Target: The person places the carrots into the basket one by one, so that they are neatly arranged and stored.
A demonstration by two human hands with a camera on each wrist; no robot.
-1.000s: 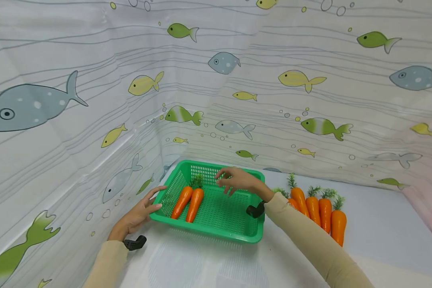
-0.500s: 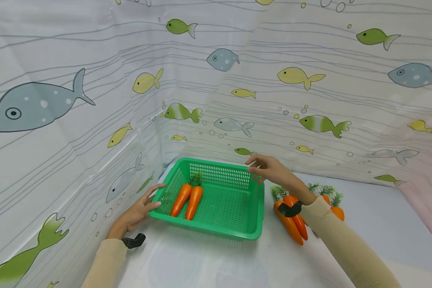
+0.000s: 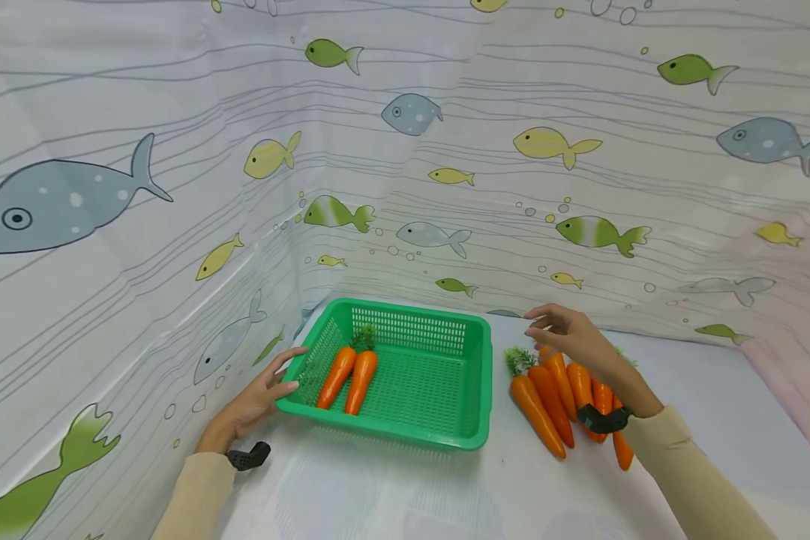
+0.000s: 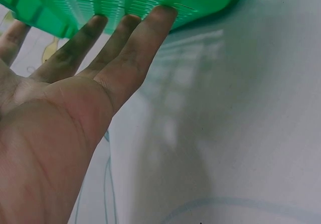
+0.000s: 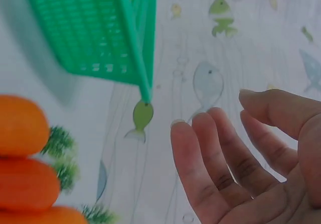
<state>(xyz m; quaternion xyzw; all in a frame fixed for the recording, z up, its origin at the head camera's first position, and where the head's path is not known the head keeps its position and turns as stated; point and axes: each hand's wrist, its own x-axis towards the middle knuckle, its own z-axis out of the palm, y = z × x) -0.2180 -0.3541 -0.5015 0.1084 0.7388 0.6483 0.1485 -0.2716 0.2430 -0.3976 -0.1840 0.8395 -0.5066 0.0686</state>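
Observation:
Two orange carrots with green tops, a left one and a right one, lie side by side in a green plastic basket. My left hand touches the basket's left end; in the left wrist view its extended fingers meet the slotted green wall. To the right of the basket, several more carrots lie in a row on the table. Over their leafy ends hangs my right hand, fingers relaxed and holding nothing. It partly covers the carrots farther right. The right wrist view shows the same hand apart from everything.
A white sheet with printed fish rises as a wall behind the basket and along the left side. The pale tabletop stretches in front of the basket and toward the right.
My right hand has moved right, from above the basket's inside, past its right rim, to above the row of carrots. My left hand has stayed at the basket's left end.

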